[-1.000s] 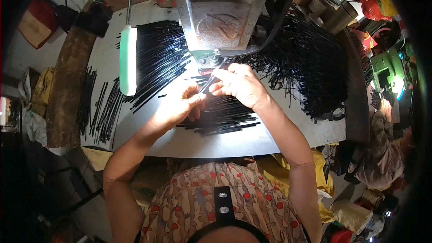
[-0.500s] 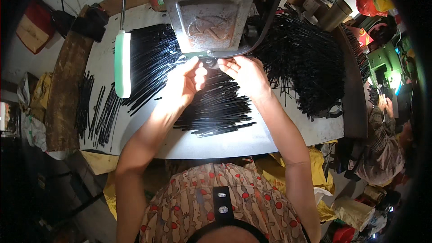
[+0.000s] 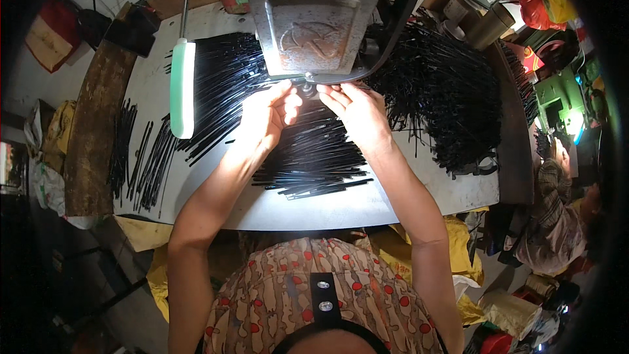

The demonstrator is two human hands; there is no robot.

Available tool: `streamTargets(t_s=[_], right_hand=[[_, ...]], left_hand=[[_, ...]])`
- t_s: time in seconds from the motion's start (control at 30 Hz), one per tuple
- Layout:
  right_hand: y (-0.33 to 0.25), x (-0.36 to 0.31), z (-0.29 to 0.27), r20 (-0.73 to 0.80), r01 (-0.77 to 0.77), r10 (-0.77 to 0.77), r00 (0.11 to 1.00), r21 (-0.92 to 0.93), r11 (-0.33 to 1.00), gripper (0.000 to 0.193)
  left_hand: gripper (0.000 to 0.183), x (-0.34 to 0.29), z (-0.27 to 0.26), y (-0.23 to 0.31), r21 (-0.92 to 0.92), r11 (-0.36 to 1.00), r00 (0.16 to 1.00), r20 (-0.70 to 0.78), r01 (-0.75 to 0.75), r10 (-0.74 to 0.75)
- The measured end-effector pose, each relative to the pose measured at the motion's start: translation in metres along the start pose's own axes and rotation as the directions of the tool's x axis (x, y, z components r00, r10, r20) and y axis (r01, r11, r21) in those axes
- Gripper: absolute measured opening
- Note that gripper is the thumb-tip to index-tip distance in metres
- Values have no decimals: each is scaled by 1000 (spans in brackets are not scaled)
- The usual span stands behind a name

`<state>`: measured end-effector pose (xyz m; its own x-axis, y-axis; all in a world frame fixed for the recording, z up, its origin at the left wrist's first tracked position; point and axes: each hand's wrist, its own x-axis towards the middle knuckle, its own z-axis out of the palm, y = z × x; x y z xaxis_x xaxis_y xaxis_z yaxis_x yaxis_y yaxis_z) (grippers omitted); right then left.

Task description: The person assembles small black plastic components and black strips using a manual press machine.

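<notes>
My left hand (image 3: pixel 270 110) and my right hand (image 3: pixel 357 108) meet at the foot of a metal machine head (image 3: pixel 309 36), one on each side of its small round fitting (image 3: pixel 307 88). Thumb and fingers are pinched together on both hands. What they grip is too small and too hidden to make out. Right below and between my wrists lies a pile of thin black rods (image 3: pixel 311 157). A larger fan of black rods (image 3: pixel 219 92) spreads beside my left hand, and a thick, tangled heap of black rod pieces (image 3: pixel 452 105) lies beyond my right hand.
A lit lamp (image 3: pixel 183 88) on a bendy stalk stands left of the machine. The white tabletop (image 3: pixel 314 213) has a wooden border (image 3: pixel 95 137) on its left. A metal cylinder (image 3: pixel 490 26) stands at the far right. Another person (image 3: pixel 557 216) works at a green machine (image 3: pixel 560 101).
The view has shifted slightly, so the machine sits a little further right and lower. My hands keep almost the same pinch at its foot. The other person's hands have moved slightly.
</notes>
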<state>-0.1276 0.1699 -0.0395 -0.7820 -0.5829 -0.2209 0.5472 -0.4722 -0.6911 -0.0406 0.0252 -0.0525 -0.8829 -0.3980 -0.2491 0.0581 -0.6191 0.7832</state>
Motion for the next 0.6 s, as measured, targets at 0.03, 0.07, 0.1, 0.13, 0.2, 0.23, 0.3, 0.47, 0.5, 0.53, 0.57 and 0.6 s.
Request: streamTargets(t_s=[0.03, 0.07, 0.1, 0.13, 0.2, 0.23, 0.3, 0.47, 0.5, 0.53, 0.57, 0.6], right_hand=[[0, -1, 1, -5, 8, -8, 1000, -25, 1000, 21], [0, -1, 1, -4, 8, -8, 1000, -27, 1000, 21], [0, -1, 2, -5, 1, -1, 1000, -29, 1000, 21], [0, -1, 2, -7, -6, 6, 1000, -30, 1000, 21], [1, 0, -2, 2, -9, 9, 1000, -14, 1000, 22], [1, 1, -4, 10, -13, 13, 1000, 4, 1000, 22], [2, 0, -5, 43, 1, -1, 999, 13, 1000, 22], [2, 2, -2, -9, -7, 6, 1000, -35, 999, 21], [2, 1, -1, -7, -1, 1, 1000, -27, 1000, 21], [2, 0, -1, -4, 5, -5, 1000, -18, 1000, 20], [2, 0, -1, -3, 5, -5, 1000, -19, 1000, 20], [2, 1, -1, -2, 7, -7, 1000, -10, 1000, 20]], left_hand=[[17, 0, 0, 0, -1, 1000, 1000, -1, -1, 1], [17, -1, 1, 1, -4, 1000, 1000, -5, 1, -1], [17, -1, 1, 1, -7, 1000, 1000, -9, 2, -3], [17, -1, 1, 1, -8, 1000, 1000, -9, 2, -2], [17, -1, 1, 1, -4, 999, 999, 19, -36, 36], [17, -1, 1, 1, -5, 999, 999, 20, -36, 36], [17, -2, 2, 1, 8, 999, 999, -2, -37, 37], [16, -1, 1, 1, 1, 1000, 1000, -7, -28, 28], [16, -2, 1, 2, 0, 1000, 1000, -2, -28, 28], [16, -2, 0, 2, 0, 1000, 1000, -3, -29, 29], [16, -2, 0, 1, 3, 1000, 1000, -1, -24, 24], [16, -2, -1, 1, 6, 1000, 1000, 1, -19, 19]])
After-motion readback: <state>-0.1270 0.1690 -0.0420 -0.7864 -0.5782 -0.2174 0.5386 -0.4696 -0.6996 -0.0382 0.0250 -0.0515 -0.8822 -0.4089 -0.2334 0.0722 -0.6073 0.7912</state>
